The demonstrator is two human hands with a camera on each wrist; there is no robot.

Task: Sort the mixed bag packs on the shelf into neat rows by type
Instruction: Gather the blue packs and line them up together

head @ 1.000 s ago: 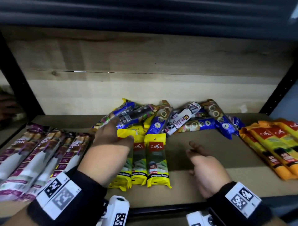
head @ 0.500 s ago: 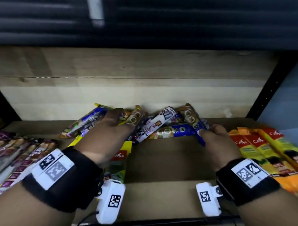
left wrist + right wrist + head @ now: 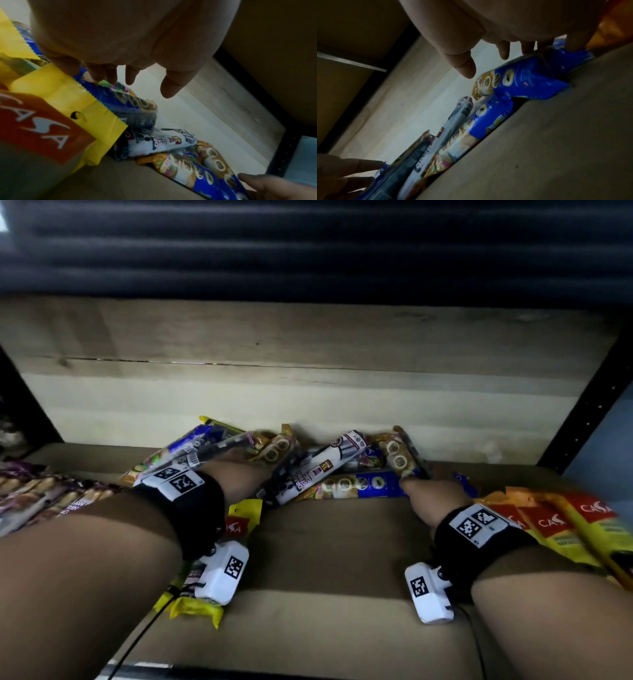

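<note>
Shelf; wrist-only: fingers uncurled.

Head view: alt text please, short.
Both hands, left and right, reach into a mixed pile of packs at the back of a shelf. Purple packs lie far left, yellow packs far right.

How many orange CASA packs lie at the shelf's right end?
3, side by side: the innermost pack, the middle pack, the outermost pack. Others may be hidden or out of frame.
</note>
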